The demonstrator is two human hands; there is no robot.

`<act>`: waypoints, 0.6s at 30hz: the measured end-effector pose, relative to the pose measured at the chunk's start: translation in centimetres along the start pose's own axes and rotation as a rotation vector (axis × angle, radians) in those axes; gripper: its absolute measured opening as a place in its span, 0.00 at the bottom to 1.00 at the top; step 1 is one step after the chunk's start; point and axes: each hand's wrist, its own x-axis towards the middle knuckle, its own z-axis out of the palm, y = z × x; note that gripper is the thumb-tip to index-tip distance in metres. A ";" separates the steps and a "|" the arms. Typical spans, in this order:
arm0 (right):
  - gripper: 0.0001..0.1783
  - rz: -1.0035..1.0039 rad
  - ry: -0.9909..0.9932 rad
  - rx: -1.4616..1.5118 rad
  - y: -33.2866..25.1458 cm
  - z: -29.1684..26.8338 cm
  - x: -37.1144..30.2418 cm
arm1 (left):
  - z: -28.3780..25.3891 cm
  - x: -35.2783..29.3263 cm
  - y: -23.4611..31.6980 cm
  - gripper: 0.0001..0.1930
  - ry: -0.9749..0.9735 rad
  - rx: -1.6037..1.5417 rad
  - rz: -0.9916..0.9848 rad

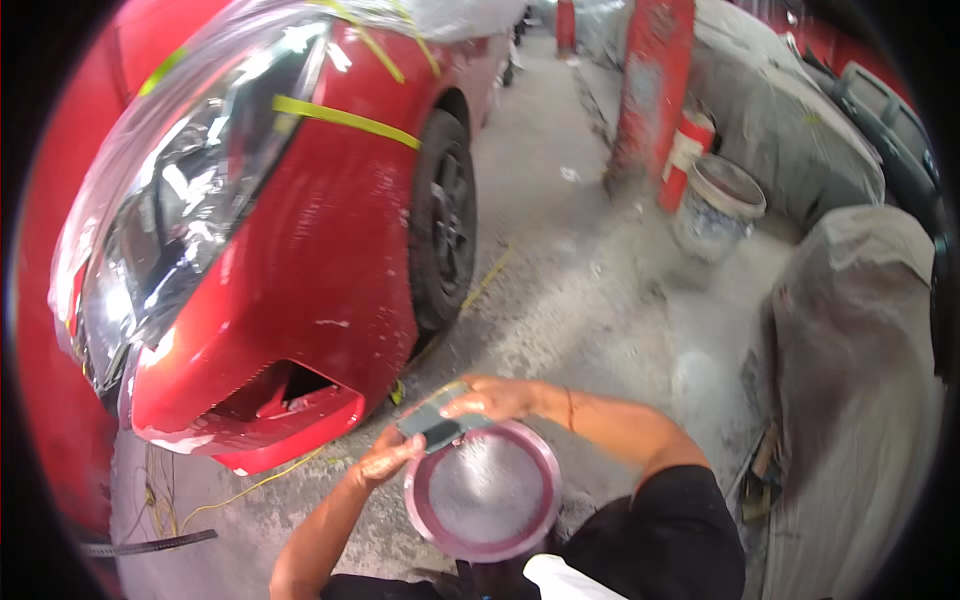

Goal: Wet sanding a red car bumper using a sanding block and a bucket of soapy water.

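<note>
My left hand point(390, 455) and my right hand point(495, 398) grip opposite ends of a grey-green flat sheet point(425, 420), which looks like sandpaper. They hold it over the far left rim of a maroon bucket point(550, 500). Cloudy, foamy-looking water point(485, 490) is inside the bucket. Just beyond my hands stands a red car point(320, 240), its body showing white specks and pale patches. An opening point(290, 390) gapes in its near corner. Clear plastic film point(190, 170) covers the windows, and yellow tape point(350, 120) crosses the red panel.
A red pillar point(652, 90) rises at the back right, with a red cylinder point(686, 160) and a white bucket point(718, 205) beside it. Covered forms point(850, 330) line the right side. A yellow cord point(250, 488) trails over the stained concrete floor point(550, 300). Something white point(565, 580) shows at the lower edge.
</note>
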 end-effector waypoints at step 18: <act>0.15 -0.332 0.271 -0.838 12.5 -0.4 5.3 | 12.4 1.1 -18.6 0.23 0.387 1.226 -0.463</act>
